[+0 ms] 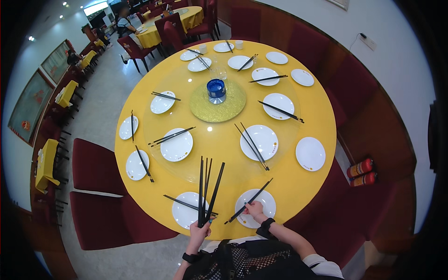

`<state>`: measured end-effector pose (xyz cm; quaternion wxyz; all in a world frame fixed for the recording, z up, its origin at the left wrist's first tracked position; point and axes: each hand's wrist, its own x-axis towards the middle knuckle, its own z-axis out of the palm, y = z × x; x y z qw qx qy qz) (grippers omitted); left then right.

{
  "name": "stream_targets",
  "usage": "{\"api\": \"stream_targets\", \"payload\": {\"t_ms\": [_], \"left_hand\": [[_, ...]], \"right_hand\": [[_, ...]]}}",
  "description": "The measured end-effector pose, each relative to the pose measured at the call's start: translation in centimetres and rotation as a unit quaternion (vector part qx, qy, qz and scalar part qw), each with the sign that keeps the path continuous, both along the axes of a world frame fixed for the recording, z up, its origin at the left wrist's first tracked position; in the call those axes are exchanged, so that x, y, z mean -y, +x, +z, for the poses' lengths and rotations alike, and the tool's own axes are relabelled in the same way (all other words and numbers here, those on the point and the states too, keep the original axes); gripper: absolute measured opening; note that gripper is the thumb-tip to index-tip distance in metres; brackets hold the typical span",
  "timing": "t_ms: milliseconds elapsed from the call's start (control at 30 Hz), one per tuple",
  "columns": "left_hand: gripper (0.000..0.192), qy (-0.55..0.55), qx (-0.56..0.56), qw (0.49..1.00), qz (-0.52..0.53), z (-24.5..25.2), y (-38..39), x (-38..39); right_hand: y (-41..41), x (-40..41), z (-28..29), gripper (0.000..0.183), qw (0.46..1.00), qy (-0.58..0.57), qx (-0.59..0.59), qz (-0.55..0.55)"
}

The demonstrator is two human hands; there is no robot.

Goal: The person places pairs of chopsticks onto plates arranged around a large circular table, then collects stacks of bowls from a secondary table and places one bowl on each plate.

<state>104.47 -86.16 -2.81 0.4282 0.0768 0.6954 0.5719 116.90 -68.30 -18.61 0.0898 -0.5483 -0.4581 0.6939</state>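
Upright in my left hand [199, 233] is a bunch of several black chopsticks [201, 189], fanned apart at the top. Behind it lies a white plate [182, 215] with chopsticks [178, 200] across it, partly hidden by the bunch. My right hand [255, 209] has its fingers closed on a pair of black chopsticks [261, 190]. That pair slants over another white plate [267, 204] near the table's front edge. Whether the pair rests on the plate's rim, I cannot tell. Farther in, a white plate [259, 136] on the glass turntable [213, 143] carries two more chopsticks [247, 140].
More plates, some with chopsticks, ring the yellow-covered round table [224, 231]. A blue container [216, 89] stands at the turntable's centre, near clear glasses [218, 72]. Maroon chairs [98, 218] stand left; a maroon bench seat [336, 210] and fire extinguishers [360, 168] lie right. A person [124, 26] stands far off.
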Motion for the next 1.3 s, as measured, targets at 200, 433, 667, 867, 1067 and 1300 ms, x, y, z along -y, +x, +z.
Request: {"api": "stream_targets", "payload": {"t_ms": [200,433,667,867,1067,1300], "left_hand": [[0.014,0.002,-0.002,1.000,-0.016,-0.3,-0.3,-0.6],[0.015,0.001,0.041,0.996,-0.076,-1.0,0.8,-2.5],[0.021,-0.077,0.073,0.956,-0.273,-0.2,4.7,-9.1],[0.018,-0.008,0.082,0.964,-0.251,1.4,8.8,-15.1],[0.023,0.022,0.058,0.977,-0.202,0.9,11.3,-18.6],[0.024,0.010,0.022,0.987,-0.158,0.8,12.6,-20.7]], "right_hand": [[0.2,-0.8,0.5,0.021,0.998,0.011,0.045,0.042],[3.9,-2.4,5.9,0.020,0.992,0.026,-0.066,0.109],[5.3,-6.1,11.3,0.023,0.923,-0.083,-0.321,0.194],[9.0,-11.3,10.7,0.011,0.938,-0.062,-0.326,0.101],[11.4,-15.7,12.4,0.010,0.946,-0.029,-0.302,0.113],[12.0,-18.0,11.4,0.011,0.939,-0.043,-0.326,0.104]]}}
